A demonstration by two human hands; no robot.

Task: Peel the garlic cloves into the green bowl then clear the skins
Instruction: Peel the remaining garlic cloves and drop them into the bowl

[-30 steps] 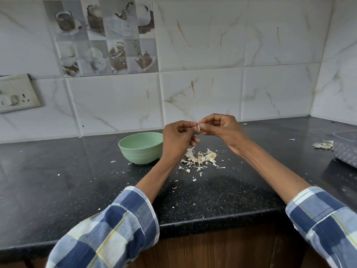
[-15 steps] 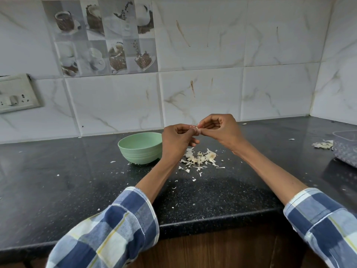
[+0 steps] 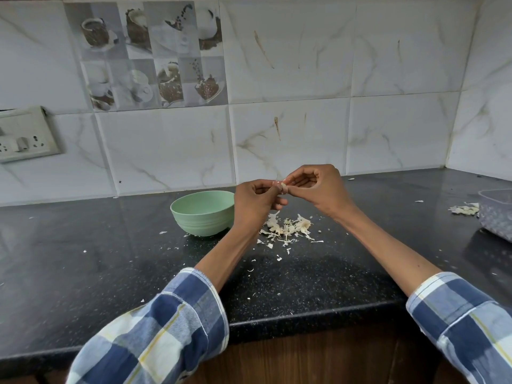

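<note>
Head view, looking down over a dark speckled worktop (image 3: 110, 273) against a marble-tiled wall.

Both hands raised together above the worktop, right of the green bowl (image 3: 202, 212). Left hand (image 3: 256, 205) curled, fingertips pinching a garlic clove (image 3: 283, 187); right hand (image 3: 318, 189) curled too, thumb and forefinger nipping at the same clove from the other side. Held so, probably, to steady the clove with one hand while picking skin off with the other; too small to tell how much skin remains on it.

Directly below the hands, a heap of garlic skins (image 3: 288, 227), with flakes scattered nearer and to the left. Sensible placing: peeling done over the heap, so scraps fall in one spot and gather easily later. Bowl just left of the heap and close to the left hand, a short reach for dropping a finished clove; inside of the bowl not visible from this angle, so contents unknown.

Far right, a clear plastic container (image 3: 496, 214) at the frame edge, with a smaller cluster of pale garlic bits (image 3: 464, 209) just beside it, well apart from the hands. Clearing of skins not yet begun, judging by the litter.
</note>
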